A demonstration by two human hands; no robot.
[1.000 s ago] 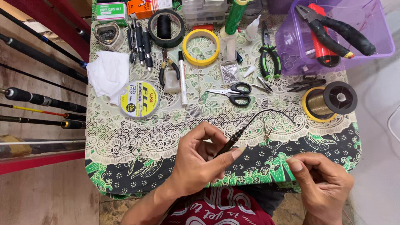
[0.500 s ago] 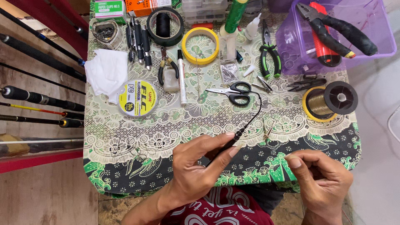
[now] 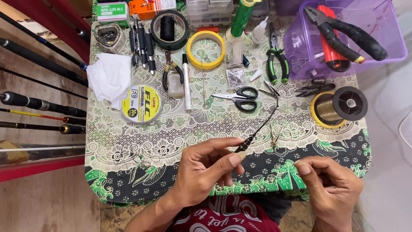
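My left hand pinches the thick butt end of a thin black rod tip over the near side of a small patterned table. The rod tip rises away from me, toward the black-handled scissors. My right hand is at the near right corner with its fingers closed, thumb pressed against forefinger as if on a fine line; I cannot make out what it holds. A small brass-coloured piece lies on the cloth between the hands.
A spool of gold line sits at the right, a yellow-labelled line spool at the left. Yellow tape ring, green pliers, a white pen, a tissue and a purple bin with pliers stand farther back. Fishing rods lean at left.
The rod tip's far end has straightened and swung from the right toward the scissors. My left hand has shifted slightly; my right hand stays closed at the near right corner.
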